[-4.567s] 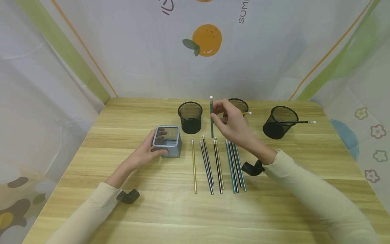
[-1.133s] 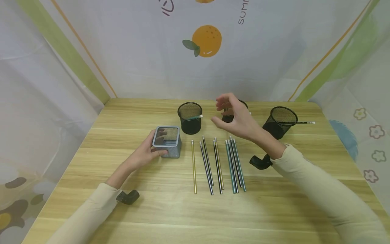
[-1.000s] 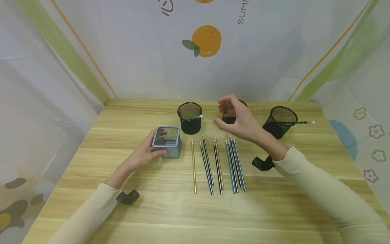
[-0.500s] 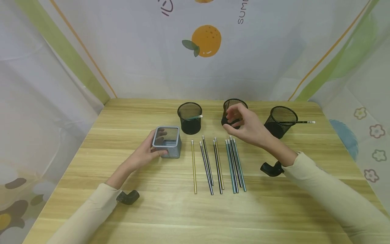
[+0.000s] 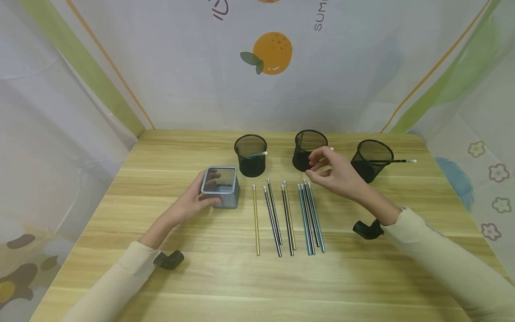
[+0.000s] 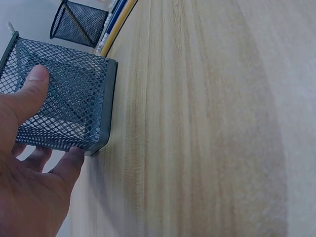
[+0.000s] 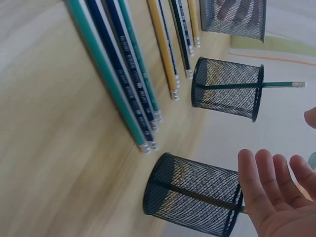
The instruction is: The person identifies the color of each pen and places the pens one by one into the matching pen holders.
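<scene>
My left hand (image 5: 191, 203) grips a grey square mesh pen holder (image 5: 228, 201), thumb on the near wall and fingers round the far side; the left wrist view shows this holder (image 6: 69, 94) close up. My right hand (image 5: 338, 175) holds nothing. It hovers in front of the middle black mesh cup (image 5: 301, 158), fingers loosely bent and thumb apart from them. Below it lie green and dark pencils (image 5: 310, 221), bundled side by side. Further left are dark pencils (image 5: 272, 219), a dark and yellow pair (image 5: 289, 219), and a lone yellow pencil (image 5: 256, 221).
A green pencil (image 5: 259, 154) leans in the left black mesh cup (image 5: 252, 166). The right black cup (image 5: 361, 171) contains a black pencil (image 5: 400, 161). A yellow pencil leans in the middle cup, partly hidden. All stand on the wooden table (image 5: 181, 286) before a white curtain (image 5: 193, 89).
My right hand has let go of the green pencil, which now leans in the left black cup. It has then drawn back rightward and nearer. My left hand keeps its place.
</scene>
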The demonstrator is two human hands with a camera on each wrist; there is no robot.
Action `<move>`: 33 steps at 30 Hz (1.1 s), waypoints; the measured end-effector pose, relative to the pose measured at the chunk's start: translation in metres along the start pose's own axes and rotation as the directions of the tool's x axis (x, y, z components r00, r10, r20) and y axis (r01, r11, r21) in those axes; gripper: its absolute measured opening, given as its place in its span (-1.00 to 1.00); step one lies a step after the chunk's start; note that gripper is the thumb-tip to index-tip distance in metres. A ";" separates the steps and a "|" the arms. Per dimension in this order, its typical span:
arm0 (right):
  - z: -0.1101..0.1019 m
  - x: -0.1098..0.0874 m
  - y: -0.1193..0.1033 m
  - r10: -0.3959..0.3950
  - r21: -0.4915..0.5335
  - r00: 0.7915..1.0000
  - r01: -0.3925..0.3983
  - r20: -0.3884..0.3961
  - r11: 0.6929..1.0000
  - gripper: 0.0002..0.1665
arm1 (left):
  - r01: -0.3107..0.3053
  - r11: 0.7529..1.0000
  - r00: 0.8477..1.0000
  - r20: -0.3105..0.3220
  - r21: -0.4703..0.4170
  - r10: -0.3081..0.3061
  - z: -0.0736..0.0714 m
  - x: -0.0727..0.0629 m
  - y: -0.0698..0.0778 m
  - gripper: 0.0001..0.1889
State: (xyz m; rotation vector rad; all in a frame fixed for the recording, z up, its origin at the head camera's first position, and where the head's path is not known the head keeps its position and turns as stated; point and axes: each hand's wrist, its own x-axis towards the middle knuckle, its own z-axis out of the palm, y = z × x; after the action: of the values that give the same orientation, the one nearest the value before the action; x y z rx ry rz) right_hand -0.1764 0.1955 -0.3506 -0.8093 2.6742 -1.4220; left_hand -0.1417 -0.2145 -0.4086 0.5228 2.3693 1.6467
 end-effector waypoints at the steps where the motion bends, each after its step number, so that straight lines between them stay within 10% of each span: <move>1: 0.000 -0.001 0.001 0.002 0.000 1.000 -0.002 0.003 1.000 -0.65 | 0.000 1.000 1.000 0.000 -0.001 0.000 0.000 0.000 0.000 -0.12; 33: 0.023 -0.020 0.047 0.259 -0.199 0.952 -0.226 0.160 0.954 -0.76 | -0.008 1.000 1.000 -0.001 0.007 0.008 0.000 0.000 -0.001 -0.12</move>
State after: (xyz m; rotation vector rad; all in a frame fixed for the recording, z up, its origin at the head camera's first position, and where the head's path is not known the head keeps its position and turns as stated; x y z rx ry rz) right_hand -0.1740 0.2080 -0.4051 -0.5601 2.6705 -1.0132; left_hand -0.1420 -0.2148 -0.4093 0.5338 2.3769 1.6433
